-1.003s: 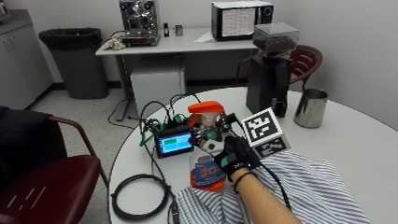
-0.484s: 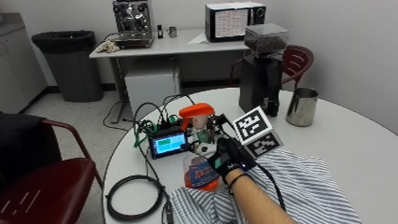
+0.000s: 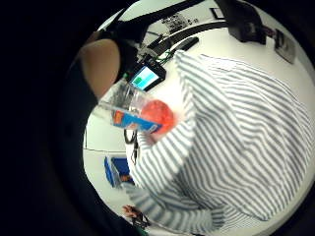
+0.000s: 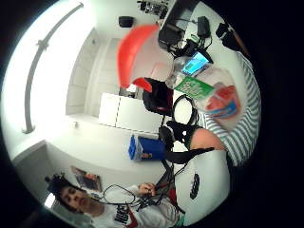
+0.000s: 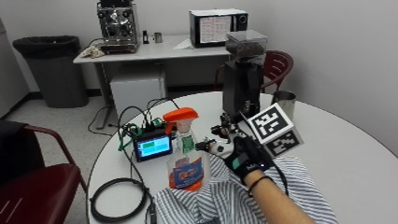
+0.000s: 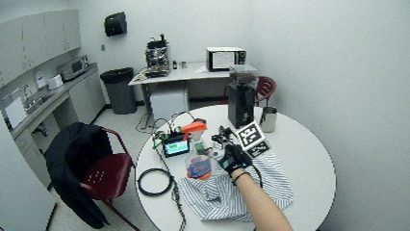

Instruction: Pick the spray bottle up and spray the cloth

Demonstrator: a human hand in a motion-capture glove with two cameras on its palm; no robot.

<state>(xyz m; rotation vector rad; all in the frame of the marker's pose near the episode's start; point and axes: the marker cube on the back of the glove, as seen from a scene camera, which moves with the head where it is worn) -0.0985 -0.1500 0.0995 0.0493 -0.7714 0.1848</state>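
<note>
Since the earlier frame, little was shifted; the spray bottle (image 5: 185, 156) was kept upright at the striped cloth's (image 5: 292, 186) edge on the counter (image 5: 348, 140); the hand (image 5: 244, 154) was curled around it.

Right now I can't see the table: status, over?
Right hand beside the spray bottle, grip unclear. Bottle upright at the edge of the striped cloth. Small screen behind it, nothing blocking.

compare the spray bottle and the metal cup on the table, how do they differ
The clear plastic spray bottle with an orange trigger head is see-through with orange liquid low down; the shiny metal cup is opaque. The bottle stands by the striped cloth, near the gloved right hand; the cup stands apart. Both are upright.
</note>
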